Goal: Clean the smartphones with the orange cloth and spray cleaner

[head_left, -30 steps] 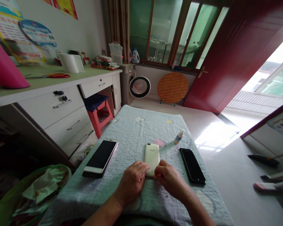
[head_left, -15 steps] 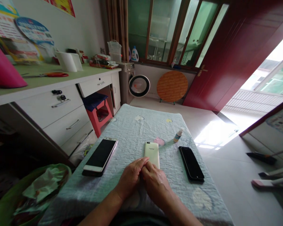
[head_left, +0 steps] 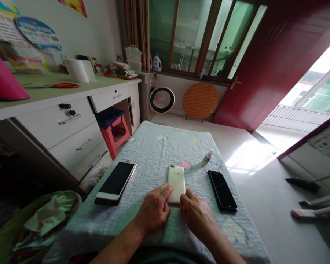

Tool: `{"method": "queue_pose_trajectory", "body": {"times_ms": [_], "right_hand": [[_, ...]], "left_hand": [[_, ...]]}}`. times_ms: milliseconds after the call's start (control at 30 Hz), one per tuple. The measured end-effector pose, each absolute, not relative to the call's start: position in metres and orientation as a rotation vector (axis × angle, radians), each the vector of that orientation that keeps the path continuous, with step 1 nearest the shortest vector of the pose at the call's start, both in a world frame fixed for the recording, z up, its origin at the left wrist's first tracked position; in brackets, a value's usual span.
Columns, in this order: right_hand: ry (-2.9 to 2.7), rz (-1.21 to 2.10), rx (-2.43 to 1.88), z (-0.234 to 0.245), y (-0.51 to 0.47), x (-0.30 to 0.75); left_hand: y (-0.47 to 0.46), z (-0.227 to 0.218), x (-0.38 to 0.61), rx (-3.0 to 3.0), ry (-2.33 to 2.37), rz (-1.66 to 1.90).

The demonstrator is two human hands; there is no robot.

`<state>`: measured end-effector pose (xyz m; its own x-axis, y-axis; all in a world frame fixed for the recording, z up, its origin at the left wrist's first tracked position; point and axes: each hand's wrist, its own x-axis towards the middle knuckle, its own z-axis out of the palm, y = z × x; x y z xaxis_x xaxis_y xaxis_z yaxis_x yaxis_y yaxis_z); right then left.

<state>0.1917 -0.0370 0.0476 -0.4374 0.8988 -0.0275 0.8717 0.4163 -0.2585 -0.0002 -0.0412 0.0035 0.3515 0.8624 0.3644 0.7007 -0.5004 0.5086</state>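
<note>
The person's left hand (head_left: 154,207) rests its fingers, close together, on a flat, shiny cream-white phone (head_left: 177,183). The right hand (head_left: 197,212) curls by its lower right corner, maybe to steady it; whether it pinches, one cannot tell. The phone lies face down on a pale blue quilted cloth (head_left: 165,148), which may stop scratches. Earlier the hands met; now they are apart.

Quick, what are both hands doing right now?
Left hand: loosely open, touching the white phone.
Right hand: curled by the phone's lower right edge; whether it's gripping, I can't tell.
</note>
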Motion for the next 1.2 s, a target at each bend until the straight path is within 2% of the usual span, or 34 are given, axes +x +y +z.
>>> {"method": "queue_pose_trajectory", "body": {"times_ms": [200,500,633,767,1200], "right_hand": [[-2.562,0.445,-1.493,0.042,-0.033,0.167],[-2.377,0.744,-1.233,0.048,-0.025,0.17],[-2.288,0.7,-1.322,0.052,-0.015,0.187],[-2.302,0.68,-1.391,0.048,-0.003,0.192],[-2.355,0.427,-1.595,0.047,0.087,0.173]], "left_hand": [[-0.041,0.006,-0.001,2.351,1.368,0.907],[-0.044,0.003,-0.001,2.43,1.351,1.013],[-0.052,0.012,0.001,2.584,1.268,1.013],[-0.058,0.024,0.006,2.732,1.053,0.835],[-0.059,0.028,0.016,2.599,1.203,0.664]]}}
